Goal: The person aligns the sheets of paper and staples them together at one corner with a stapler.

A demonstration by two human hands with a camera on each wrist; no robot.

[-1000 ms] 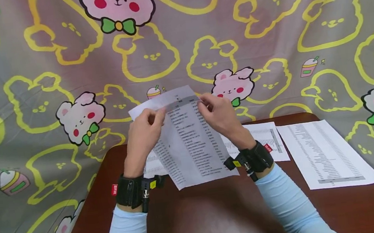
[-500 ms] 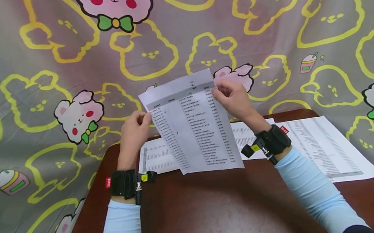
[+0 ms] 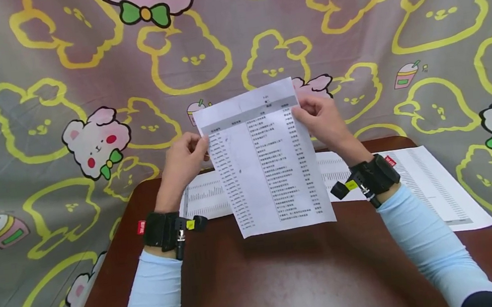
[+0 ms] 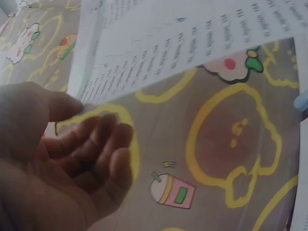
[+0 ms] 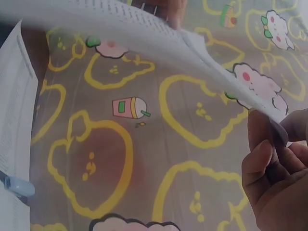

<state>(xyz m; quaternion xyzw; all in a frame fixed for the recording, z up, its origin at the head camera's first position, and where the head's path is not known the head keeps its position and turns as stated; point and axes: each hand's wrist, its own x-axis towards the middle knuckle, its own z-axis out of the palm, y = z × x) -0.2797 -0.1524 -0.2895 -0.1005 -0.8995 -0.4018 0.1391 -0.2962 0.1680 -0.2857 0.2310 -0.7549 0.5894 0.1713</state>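
Observation:
A printed sheet of paper (image 3: 262,172) with a grey header band and columns of text hangs in the air, slightly tilted. My left hand (image 3: 183,163) pinches its left edge near the top. At the upper right edge my right hand (image 3: 324,121) pinches it between thumb and fingers. In the left wrist view the thumb (image 4: 67,105) lies at the sheet's edge, other fingers curled below. The right wrist view shows the sheet (image 5: 211,70) nearly edge-on, running into the right hand's fingers (image 5: 262,154).
Behind the held sheet, printed paper (image 3: 207,193) lies on the brown table (image 3: 260,278), partly hidden. Another printed sheet (image 3: 430,173) lies at the right, partly covered by the right arm. A patterned cloth (image 3: 230,18) hangs behind the table.
The hands have moved apart, the right one rightward and up. The sheet has shifted right and now faces me more flatly. The left hand has moved from the sheet's top to its left edge.

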